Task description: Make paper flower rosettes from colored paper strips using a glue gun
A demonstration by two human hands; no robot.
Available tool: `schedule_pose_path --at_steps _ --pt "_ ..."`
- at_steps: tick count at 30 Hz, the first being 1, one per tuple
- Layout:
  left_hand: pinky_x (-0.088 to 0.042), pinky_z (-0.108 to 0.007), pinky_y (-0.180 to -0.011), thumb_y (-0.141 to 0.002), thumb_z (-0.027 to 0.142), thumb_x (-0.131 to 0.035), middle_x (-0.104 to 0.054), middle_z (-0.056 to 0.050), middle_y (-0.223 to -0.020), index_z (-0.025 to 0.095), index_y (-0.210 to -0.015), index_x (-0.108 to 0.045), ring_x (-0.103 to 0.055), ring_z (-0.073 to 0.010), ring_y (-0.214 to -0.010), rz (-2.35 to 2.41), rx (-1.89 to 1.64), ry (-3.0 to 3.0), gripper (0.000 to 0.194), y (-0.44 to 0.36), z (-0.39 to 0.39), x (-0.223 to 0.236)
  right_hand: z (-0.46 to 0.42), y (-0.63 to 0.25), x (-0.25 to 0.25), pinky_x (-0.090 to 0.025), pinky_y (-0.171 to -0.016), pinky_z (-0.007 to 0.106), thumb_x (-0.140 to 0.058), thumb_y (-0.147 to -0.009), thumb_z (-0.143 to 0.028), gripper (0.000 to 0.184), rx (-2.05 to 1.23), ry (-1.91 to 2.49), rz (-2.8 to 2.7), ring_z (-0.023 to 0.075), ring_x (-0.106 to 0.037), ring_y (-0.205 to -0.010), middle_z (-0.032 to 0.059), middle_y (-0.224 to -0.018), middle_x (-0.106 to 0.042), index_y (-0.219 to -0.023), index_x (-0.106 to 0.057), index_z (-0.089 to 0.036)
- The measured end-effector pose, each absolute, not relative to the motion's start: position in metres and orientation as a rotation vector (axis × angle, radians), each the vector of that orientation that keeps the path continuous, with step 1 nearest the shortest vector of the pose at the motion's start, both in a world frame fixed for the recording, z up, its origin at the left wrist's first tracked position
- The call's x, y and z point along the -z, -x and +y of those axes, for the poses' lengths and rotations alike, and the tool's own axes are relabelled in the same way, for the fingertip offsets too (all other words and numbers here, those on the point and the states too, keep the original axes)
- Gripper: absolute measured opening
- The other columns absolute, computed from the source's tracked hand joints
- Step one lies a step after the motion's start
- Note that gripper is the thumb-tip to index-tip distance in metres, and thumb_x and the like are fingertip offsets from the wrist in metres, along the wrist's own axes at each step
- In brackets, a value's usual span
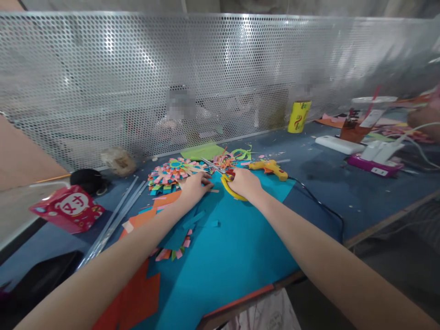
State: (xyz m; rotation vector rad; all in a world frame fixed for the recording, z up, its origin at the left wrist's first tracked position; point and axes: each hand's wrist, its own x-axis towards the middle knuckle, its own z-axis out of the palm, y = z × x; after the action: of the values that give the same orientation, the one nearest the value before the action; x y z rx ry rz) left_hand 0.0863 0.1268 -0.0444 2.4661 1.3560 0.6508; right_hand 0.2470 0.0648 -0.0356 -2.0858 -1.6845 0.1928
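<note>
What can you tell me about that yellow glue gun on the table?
The glue gun is yellow with orange parts and looks like plastic. It lies on its side near the far right corner of the blue sheet, to the right of the right hand, which isn't touching it. A black cord runs from it towards the table's near edge. Whether it is switched on, I can't tell.

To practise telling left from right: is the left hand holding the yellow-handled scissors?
No, the right hand holds the yellow-handled scissors, while the left hand is near the layered paper flower.
</note>
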Motion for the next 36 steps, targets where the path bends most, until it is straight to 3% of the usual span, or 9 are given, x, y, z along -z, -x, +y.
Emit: schedule_pose_path --at_steps 7,10,15,22,28,33,36 --pt "-0.049 -0.028 -0.073 -0.070 0.017 -0.056 -0.069 -0.005 -0.080 0.016 -0.096 -0.057 -0.065 -0.0186 -0.080 1.306 -0.651 -2.471 0.026 -0.087 0.142 0.044 0.064 -0.247 0.034 -0.044 -0.066 0.027 -0.049 -0.075 -0.044 0.032 -0.217 2.104 -1.678 0.0237 -0.061 -0.090 0.0104 -0.096 -0.065 -0.091 -0.059 -0.018" --pt "-0.050 -0.027 -0.069 -0.073 0.027 -0.056 -0.068 -0.007 -0.085 0.014 -0.103 -0.053 -0.065 -0.0172 -0.078 1.270 -0.654 -2.453 0.033 -0.082 0.149 0.043 0.064 -0.246 0.033 -0.045 -0.066 0.028 -0.049 -0.075 -0.043 0.032 -0.216 2.112 -1.668 0.0247 -0.061 -0.091 0.0111 -0.098 -0.064 -0.092 -0.059 -0.018" --pt "-0.050 -0.030 -0.067 -0.058 0.045 -0.068 -0.065 -0.008 -0.090 0.014 -0.106 -0.052 -0.063 -0.0209 -0.079 1.243 -0.595 -2.464 0.060 -0.077 0.150 0.044 0.064 -0.246 0.033 -0.045 -0.066 0.028 -0.050 -0.075 -0.041 0.030 -0.221 2.115 -1.663 0.0250 -0.061 -0.091 0.0108 -0.098 -0.065 -0.091 -0.059 -0.018" --pt "-0.049 -0.028 -0.064 -0.067 0.025 -0.061 -0.066 -0.002 -0.072 0.015 -0.108 -0.048 -0.064 -0.0191 -0.071 1.272 -0.563 -2.446 0.044 -0.082 0.161 0.044 0.064 -0.246 0.033 -0.045 -0.064 0.029 -0.050 -0.074 -0.044 0.032 -0.229 2.107 -1.663 0.0258 -0.061 -0.090 0.0103 -0.097 -0.065 -0.091 -0.059 -0.018" --pt "-0.048 -0.028 -0.067 -0.066 0.015 -0.058 -0.068 -0.004 -0.074 0.015 -0.101 -0.050 -0.065 -0.0209 -0.075 1.261 -0.575 -2.470 0.035 -0.082 0.169 0.036 0.066 -0.246 0.034 -0.046 -0.065 0.030 -0.050 -0.073 -0.047 0.037 -0.228 2.106 -1.653 0.0261 -0.061 -0.090 0.0103 -0.097 -0.065 -0.094 -0.059 -0.018" --pt "-0.049 -0.026 -0.057 -0.074 0.023 -0.050 -0.070 -0.006 -0.079 0.015 -0.106 -0.048 -0.066 -0.0184 -0.069 1.253 -0.550 -2.398 0.033 -0.080 0.172 0.030 0.066 -0.246 0.034 -0.046 -0.065 0.029 -0.051 -0.073 -0.046 0.034 -0.227 2.105 -1.661 0.0260 -0.061 -0.089 0.0111 -0.096 -0.065 -0.090 -0.059 -0.017" --pt "-0.048 -0.025 -0.055 -0.070 0.036 -0.058 -0.070 -0.004 -0.072 0.016 -0.103 -0.053 -0.066 -0.0195 -0.066 1.229 -0.519 -2.404 0.039 -0.079 0.172 0.031 0.067 -0.246 0.035 -0.046 -0.065 0.029 -0.050 -0.073 -0.046 0.033 -0.223 2.101 -1.667 0.0261 -0.062 -0.089 0.0101 -0.095 -0.065 -0.088 -0.059 -0.018"
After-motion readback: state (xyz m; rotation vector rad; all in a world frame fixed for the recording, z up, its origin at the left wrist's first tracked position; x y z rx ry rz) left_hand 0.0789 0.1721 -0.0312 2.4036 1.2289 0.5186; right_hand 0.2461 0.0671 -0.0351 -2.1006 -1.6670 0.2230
